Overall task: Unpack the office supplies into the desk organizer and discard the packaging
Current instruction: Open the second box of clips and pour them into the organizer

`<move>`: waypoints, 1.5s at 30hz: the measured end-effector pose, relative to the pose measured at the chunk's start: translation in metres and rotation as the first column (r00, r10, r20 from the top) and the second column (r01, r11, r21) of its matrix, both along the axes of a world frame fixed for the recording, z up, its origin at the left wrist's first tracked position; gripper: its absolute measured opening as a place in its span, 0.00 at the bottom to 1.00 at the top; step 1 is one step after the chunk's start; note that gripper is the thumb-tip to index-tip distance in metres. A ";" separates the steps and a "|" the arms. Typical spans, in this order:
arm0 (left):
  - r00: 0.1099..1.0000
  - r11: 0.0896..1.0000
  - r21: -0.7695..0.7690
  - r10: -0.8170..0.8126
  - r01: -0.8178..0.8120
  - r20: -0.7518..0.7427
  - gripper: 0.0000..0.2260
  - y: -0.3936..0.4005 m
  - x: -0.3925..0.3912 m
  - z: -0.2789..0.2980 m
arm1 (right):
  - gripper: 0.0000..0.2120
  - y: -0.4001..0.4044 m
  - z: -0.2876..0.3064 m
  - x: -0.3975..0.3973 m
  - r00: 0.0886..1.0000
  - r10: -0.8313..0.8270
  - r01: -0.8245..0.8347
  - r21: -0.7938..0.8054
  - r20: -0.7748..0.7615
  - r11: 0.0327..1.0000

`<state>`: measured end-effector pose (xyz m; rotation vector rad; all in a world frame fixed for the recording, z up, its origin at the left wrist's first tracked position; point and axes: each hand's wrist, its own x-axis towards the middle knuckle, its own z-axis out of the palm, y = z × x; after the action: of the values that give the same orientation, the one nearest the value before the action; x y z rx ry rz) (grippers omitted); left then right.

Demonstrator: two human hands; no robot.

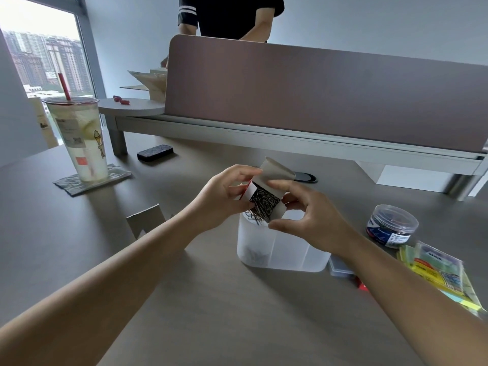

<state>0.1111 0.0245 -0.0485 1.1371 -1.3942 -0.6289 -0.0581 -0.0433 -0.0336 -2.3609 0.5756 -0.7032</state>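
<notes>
The wide grey-brown desk top carries everything, and the frosted translucent plastic desk organizer near its middle serves as landmark. Beyond the organizer a long mauve divider panel crosses the desk; behind it stands a second person in a black shirt, cut off above the shoulders and hidden below the chest. Far left of the organizer a tall clear plastic cup with a red straw stands on a crumpled grey napkin. Right of the organizer lie a clear packet of bright sticky notes, partly covered by the forearm, and a round clear plastic tub with a blue label.

Directly above the organizer's left compartment, both hands hold a small white-and-red cardboard box of metal paper clips, tilted with its flap open, clips spilling from its lower edge. The left hand grips the box's left side with curled fingers; the right hand pinches its right edge. What already lies inside the organizer is blurred by the frosted wall.
</notes>
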 end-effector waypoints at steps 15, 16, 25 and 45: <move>1.000 1.000 0.013 0.011 -0.011 0.015 0.25 0.001 0.004 -0.003 | 0.29 0.001 0.002 0.000 1.000 0.006 -0.006 0.011 -0.015 1.000; 1.000 1.000 0.020 0.002 -0.002 0.003 0.25 0.002 0.003 -0.002 | 0.29 0.002 0.002 0.000 1.000 0.007 -0.007 0.027 -0.010 1.000; 0.996 0.999 0.011 -0.046 0.046 -0.070 0.23 0.004 0.003 -0.003 | 0.29 0.001 0.000 0.003 1.000 0.007 -0.007 0.006 -0.003 1.000; 0.990 0.997 0.011 -0.078 0.079 -0.117 0.23 0.003 0.002 -0.007 | 0.29 0.002 0.002 0.003 0.997 0.034 -0.031 -0.045 0.074 0.999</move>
<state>0.1132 0.0275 -0.0556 1.0456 -1.3412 -0.7522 -0.0546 -0.0417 -0.0316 -2.3678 0.4933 -0.7930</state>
